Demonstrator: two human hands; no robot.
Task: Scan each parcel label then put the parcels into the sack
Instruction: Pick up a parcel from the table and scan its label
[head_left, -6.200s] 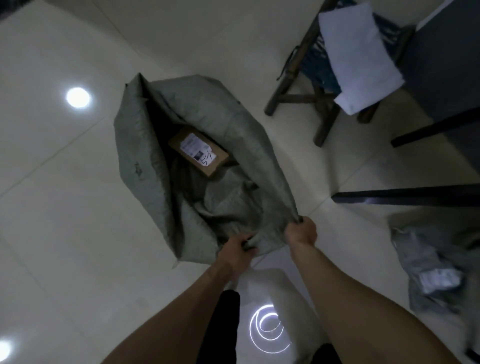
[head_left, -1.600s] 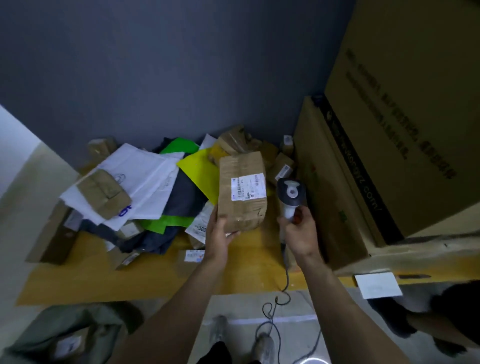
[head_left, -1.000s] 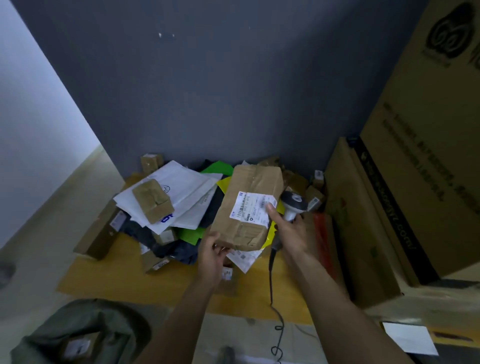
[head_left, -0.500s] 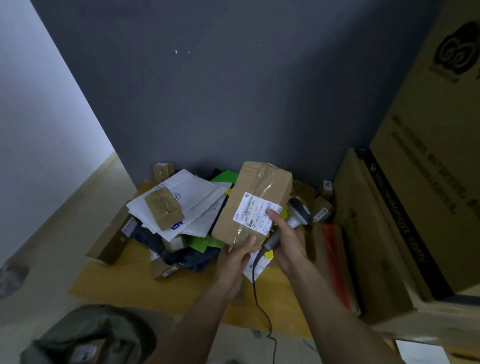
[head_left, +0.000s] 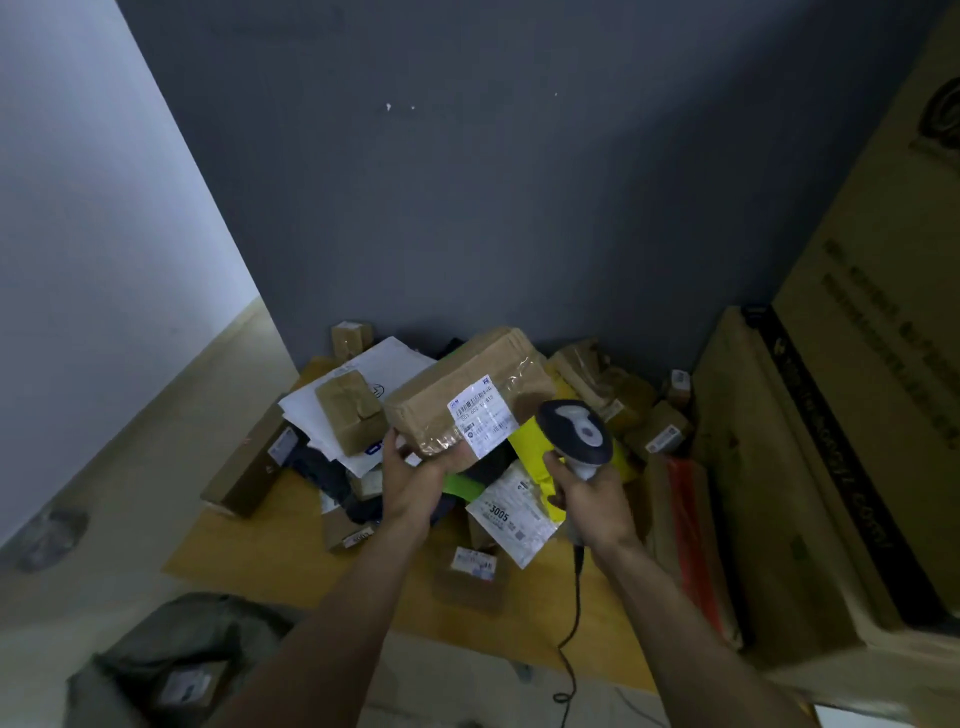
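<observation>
Left hand (head_left: 415, 483) grasps brown parcel (head_left: 457, 400) by near end, holding it above table (head_left: 291, 551), white label (head_left: 480, 415) facing up. Right hand (head_left: 589, 499) clenched round scanner (head_left: 574, 431) handle, scanner head at 3 o'clock of label, just beside it. Parcel pile (head_left: 353, 415) on table beneath. Sack (head_left: 156, 639) on floor at 7 o'clock, open, box (head_left: 189, 686) inside

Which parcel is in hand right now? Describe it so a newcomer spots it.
On the yellow table against the dark grey wall lies a heap of parcels. Above it, the left hand holds a brown cardboard box beside the scanner in the right hand. Alone among its neighbours, it is lifted clear, its white label facing up.
</observation>
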